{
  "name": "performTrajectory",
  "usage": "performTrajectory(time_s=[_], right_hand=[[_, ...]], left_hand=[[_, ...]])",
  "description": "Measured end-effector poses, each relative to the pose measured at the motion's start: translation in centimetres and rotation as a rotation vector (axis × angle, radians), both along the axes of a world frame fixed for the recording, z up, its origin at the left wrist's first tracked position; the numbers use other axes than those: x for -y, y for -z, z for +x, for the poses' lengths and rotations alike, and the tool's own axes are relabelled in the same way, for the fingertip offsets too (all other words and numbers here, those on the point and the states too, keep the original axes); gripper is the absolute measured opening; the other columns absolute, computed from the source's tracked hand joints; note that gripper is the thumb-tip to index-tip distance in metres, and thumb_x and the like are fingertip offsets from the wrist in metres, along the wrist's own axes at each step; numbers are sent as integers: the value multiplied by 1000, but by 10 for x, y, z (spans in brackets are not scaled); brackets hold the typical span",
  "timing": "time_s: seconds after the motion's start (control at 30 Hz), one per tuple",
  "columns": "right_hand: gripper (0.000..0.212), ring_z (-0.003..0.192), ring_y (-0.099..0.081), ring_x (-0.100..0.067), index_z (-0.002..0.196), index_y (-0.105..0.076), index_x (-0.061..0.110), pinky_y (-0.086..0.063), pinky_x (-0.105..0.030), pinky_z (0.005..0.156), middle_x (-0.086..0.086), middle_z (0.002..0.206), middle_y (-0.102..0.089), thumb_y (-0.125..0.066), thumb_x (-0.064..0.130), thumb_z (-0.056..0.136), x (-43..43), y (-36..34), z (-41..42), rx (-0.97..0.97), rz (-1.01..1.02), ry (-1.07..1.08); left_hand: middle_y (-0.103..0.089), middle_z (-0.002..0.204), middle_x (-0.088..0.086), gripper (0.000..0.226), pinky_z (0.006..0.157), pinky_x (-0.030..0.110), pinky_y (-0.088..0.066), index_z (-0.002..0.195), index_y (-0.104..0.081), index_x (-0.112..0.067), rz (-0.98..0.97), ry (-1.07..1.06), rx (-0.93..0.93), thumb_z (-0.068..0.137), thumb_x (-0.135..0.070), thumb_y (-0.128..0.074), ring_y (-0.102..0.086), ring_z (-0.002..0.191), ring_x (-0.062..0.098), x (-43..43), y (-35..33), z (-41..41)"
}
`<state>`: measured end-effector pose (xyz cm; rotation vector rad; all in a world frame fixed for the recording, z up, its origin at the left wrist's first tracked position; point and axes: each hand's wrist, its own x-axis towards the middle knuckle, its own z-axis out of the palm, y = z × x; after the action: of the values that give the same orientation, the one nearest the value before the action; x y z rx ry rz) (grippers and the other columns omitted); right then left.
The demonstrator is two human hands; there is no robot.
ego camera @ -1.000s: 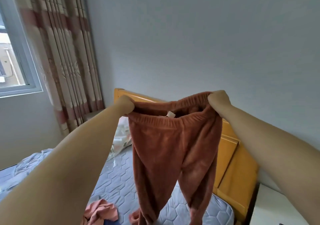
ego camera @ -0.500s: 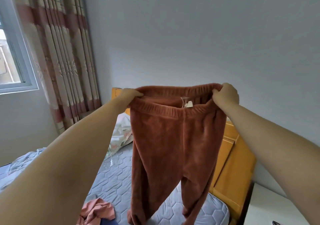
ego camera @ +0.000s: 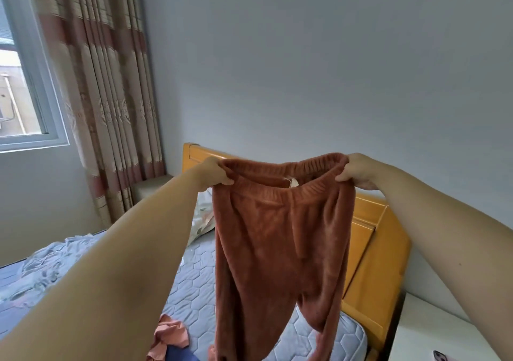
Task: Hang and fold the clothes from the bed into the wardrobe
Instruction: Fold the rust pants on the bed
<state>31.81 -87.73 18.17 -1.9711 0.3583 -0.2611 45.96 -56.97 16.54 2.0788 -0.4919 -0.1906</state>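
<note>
Now we hold the rust-brown fleece trousers [ego camera: 280, 238] up over the bed [ego camera: 191, 285], near its headboard [ego camera: 369, 255]. Our left hand [ego camera: 215, 174] and right hand [ego camera: 358, 170] each pinch one end of the elastic waistband with fingers closed, the legs hanging down. A pink garment [ego camera: 169, 335] lies crumpled on the mattress's near edge.

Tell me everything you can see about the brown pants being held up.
The brown pants look like soft, plush fleece in rust brown, with a gathered elastic waistband and a small pale tag inside. The left hand and right hand each pinch one side of the waistband, stretching it open. The legs hang straight down over the bed, their ends out of view.
</note>
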Motion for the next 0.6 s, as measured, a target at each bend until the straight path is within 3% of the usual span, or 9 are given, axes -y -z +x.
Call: performTrajectory(time_s=[0.07,0.13,0.17,0.23,0.3,0.47,0.53,0.6], right_hand=[[15,89,-58,-30,81,-59,4,-46,-31,70,-12,87,-58,-56,-10,83,-14,1,-5,23,-433,220],[7,84,-57,-26,81,-63,4,-43,-30,68,-10,85,-59,-59,-1,84,-26,-2,-10,174,-549,340],[4,83,-59,-24,85,-65,4,-46,-31,71,-11,87,-62,-62,1,84,-31,-5,-13,267,-426,318],[3,81,-64,-22,91,-63,7,-52,-37,83,-12,94,-65,-62,5,89,-44,-18,-24,386,87,161],[7,71,-68,-19,92,-61,7,-57,-36,78,-12,91,-66,-55,10,95,-55,-33,-37,420,473,10],[30,67,-69,-21,84,-70,5,-60,-30,63,-13,74,-70,-45,13,97,-74,-73,-63,392,582,-212],[25,62,-67,-18,86,-67,5,-57,-24,59,-11,69,-69,-44,10,95,-78,-90,-65,416,542,-218],[17,63,-67,-19,89,-63,2,-58,-26,62,-13,72,-68,-47,7,93,-77,-100,-61,389,461,-184]], left_hand=[[-61,81,5,15,81,35,-51,92,-66,-1,-10,-164,192,78,4,-69,-59,86,24,-5,2,-6],[-60,86,6,13,81,37,-51,90,-64,-7,-137,-171,186,80,2,-66,-59,88,24,-15,-3,-16],[-61,87,6,15,82,37,-51,89,-62,-10,-257,-131,94,82,3,-64,-60,88,24,-20,-11,-26],[-64,85,7,18,78,35,-55,90,-60,-13,-486,-48,-101,86,5,-58,-64,81,22,-31,-27,-47],[-68,74,7,18,65,28,-58,87,-61,-12,-591,70,-202,91,3,-51,-67,66,17,-40,-45,-68],[-70,73,10,19,63,28,-59,81,-69,-6,-677,283,-248,84,-3,-51,-69,65,19,-61,-92,-105],[-70,68,8,30,59,25,-57,65,-74,-9,-631,315,-240,82,-3,-49,-69,62,17,-66,-107,-110],[-70,71,7,36,60,24,-57,67,-73,-11,-572,250,-201,90,-1,-48,-68,62,16,-68,-114,-102]])
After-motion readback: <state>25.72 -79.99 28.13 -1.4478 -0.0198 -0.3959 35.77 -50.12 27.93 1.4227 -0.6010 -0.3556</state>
